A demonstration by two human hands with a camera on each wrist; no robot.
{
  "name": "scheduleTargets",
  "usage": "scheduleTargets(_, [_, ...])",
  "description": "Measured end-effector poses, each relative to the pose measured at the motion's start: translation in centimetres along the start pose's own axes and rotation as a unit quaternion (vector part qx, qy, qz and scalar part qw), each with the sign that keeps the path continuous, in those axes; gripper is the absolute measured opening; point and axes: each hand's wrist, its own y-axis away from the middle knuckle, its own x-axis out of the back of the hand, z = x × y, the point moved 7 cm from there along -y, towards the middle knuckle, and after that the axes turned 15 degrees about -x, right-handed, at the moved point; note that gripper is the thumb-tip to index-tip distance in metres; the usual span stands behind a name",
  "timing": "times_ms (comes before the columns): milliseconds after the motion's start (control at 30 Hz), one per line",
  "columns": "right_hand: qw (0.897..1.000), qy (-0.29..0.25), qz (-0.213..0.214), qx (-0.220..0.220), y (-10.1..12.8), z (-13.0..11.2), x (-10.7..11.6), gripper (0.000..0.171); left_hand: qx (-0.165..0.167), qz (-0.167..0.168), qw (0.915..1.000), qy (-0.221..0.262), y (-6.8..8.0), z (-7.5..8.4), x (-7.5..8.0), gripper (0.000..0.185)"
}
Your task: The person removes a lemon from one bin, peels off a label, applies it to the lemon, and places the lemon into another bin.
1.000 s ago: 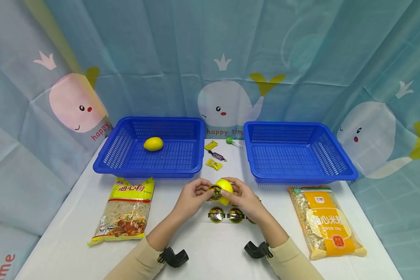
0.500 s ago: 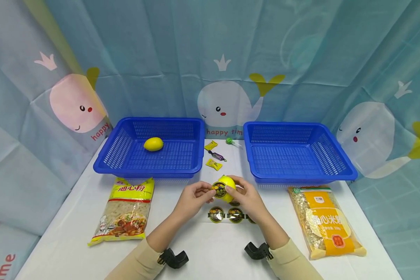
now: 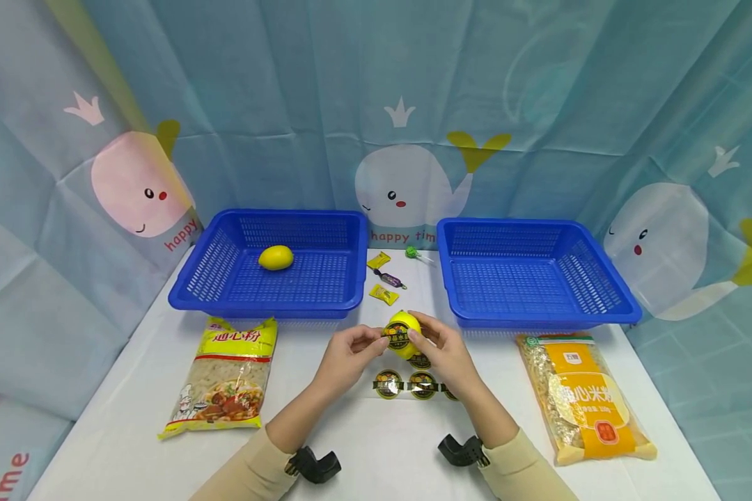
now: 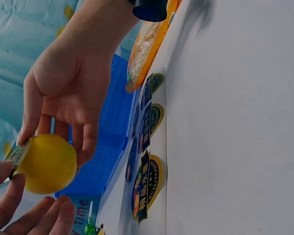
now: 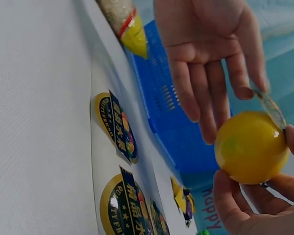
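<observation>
Both hands [image 3: 401, 351] pinch a stickered lemon [image 3: 404, 333] (fingers curled).

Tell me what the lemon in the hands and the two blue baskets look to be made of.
Lemon: probably plastic, not real fruit; its skin is smooth, evenly yellow and glossy, with sharp highlights in the right wrist view.
Left basket and right basket: moulded plastic, slightly shiny, with perforated grid walls and smooth rolled rims.
</observation>
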Motion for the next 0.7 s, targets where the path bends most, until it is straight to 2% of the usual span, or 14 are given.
scheduleTargets(167, [1.0, 0.009, 0.002, 0.007, 0.07, -0.03, 0.06, 0.046, 0.001, 0.006, 0.9998, 0.017, -0.06, 0.24, -0.27, 0.018])
scheduleTargets(433, [1.0, 0.02, 0.018, -0.002, -0.15, 0.16, 0.16, 0.048, -0.021, 0.008, 0.9997, 0.0, -0.09, 0.88, -0.5, 0.016])
scheduleTargets(700, [1.0, 0.02, 0.018, -0.008, 0.1, 0.19, -0.08, 0.045, -0.014, 0.03, 0.9993, -0.015, -0.05, 0.86, -0.32, 0.012])
